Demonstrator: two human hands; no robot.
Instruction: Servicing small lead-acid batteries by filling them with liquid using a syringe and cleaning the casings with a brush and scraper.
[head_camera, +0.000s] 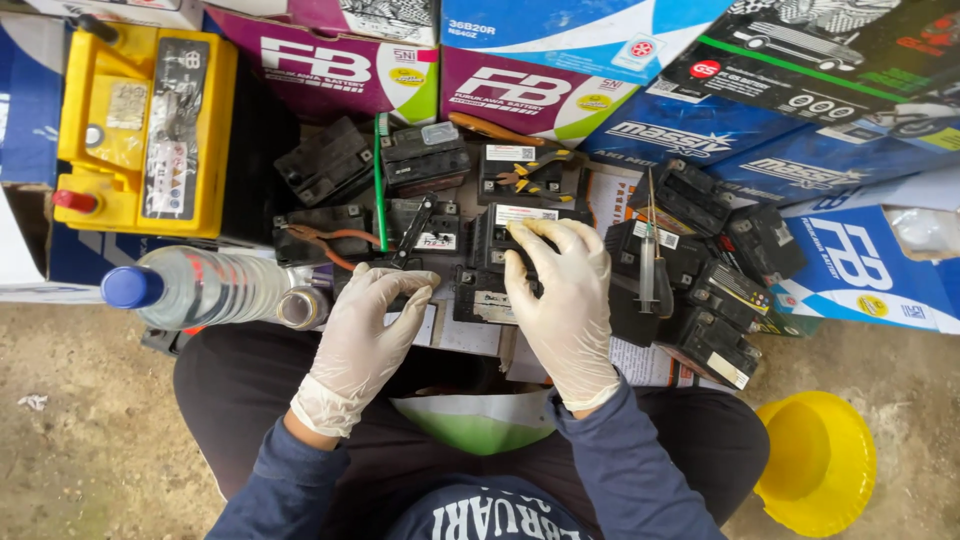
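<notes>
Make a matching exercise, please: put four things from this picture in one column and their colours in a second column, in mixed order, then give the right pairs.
Things:
1. large battery
2. bottle cap
3. gloves on both hands
4. toothbrush

Colours:
A. green
B. white
C. yellow
D. blue

Pairs: 1-C, 2-D, 3-B, 4-A
</notes>
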